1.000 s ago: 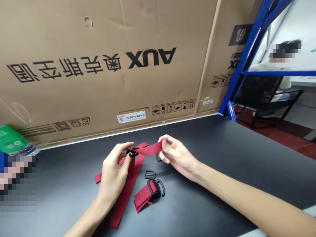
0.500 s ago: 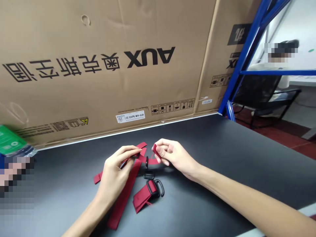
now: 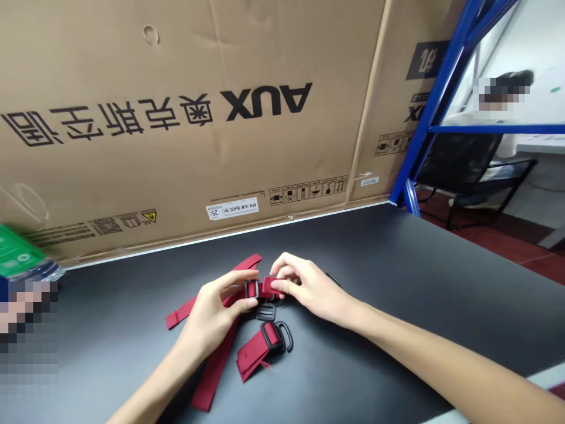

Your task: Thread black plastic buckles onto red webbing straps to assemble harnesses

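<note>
My left hand (image 3: 220, 300) pinches a black slide buckle (image 3: 251, 289) between thumb and fingers, with red webbing running through it. Close on its right, my right hand (image 3: 304, 285) is closed on the folded end of a red strap (image 3: 268, 286). Just below the fingers a loose black slider (image 3: 265, 312) lies on the dark tabletop. Nearer to me is a folded red strap piece (image 3: 253, 355) fitted with a black buckle and a black hook (image 3: 286, 337). A long red strap (image 3: 212, 377) passes under my left hand, and another strap end (image 3: 180, 313) shows to its left.
A big cardboard box (image 3: 176, 165) stands along the back of the black table (image 3: 375, 353). At the right rises a blue metal frame (image 3: 426, 129), with a chair (image 3: 459, 165) and a person beyond. A green-labelled package (image 3: 20, 253) sits at the left edge.
My right hand has brought the strap end left and down, close against the buckle. My left fingers have shifted onto the buckle's edges. A black curved piece now shows behind my right hand.
</note>
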The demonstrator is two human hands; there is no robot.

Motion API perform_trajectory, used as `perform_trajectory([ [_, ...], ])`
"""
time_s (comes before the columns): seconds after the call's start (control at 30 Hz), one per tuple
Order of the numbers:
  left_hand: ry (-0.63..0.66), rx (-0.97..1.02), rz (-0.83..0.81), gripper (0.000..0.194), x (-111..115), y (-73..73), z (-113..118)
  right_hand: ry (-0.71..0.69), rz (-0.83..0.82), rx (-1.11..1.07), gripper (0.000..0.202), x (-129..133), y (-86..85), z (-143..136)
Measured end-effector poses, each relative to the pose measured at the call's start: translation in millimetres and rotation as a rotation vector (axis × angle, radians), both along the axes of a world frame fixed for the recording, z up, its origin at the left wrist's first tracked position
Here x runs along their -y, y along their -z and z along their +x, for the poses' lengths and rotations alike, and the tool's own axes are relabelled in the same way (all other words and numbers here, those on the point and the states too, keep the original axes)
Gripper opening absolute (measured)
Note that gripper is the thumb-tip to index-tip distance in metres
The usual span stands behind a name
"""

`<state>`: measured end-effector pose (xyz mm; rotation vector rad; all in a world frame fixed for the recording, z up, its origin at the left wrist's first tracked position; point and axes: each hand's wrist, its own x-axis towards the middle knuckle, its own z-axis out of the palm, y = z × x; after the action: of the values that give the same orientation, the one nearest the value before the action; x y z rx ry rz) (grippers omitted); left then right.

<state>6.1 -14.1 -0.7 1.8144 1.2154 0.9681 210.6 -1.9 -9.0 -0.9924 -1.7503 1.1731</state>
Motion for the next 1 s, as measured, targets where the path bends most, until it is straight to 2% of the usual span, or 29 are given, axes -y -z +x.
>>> perform_trajectory([
  [0.17,-0.007,0.121,0.011,0.030,8,-6.5,8,-0.046,-0.031,-0.049,0.012,0,2.9,-4],
  [0.4,0.033,0.121,0.016,0.027,10,-6.2,10,-0.053,-0.215,-0.198,0.039,-1,8.3,-8],
  [0.6,0.043,0.055,0.066,0.026,15,-3.6,14,-0.105,-0.279,-0.265,0.039,3,9.0,-10],
  [0.73,0.031,0.071,0.107,0.027,15,-4.1,15,-0.063,-0.221,-0.302,0.040,3,9.5,-10],
  [0.83,0.027,-0.018,0.198,0.022,13,-4.1,13,-0.072,-0.212,-0.342,0.043,3,10.1,-12],
  [0.9,0.006,-0.123,0.314,0.019,12,-3.6,11,-0.084,-0.197,-0.355,0.043,6,8.8,-13],
  [1.0,-0.026,-0.252,0.518,0.018,12,-1.5,8,-0.106,-0.066,-0.260,0.033,12,3.7,-14],
])
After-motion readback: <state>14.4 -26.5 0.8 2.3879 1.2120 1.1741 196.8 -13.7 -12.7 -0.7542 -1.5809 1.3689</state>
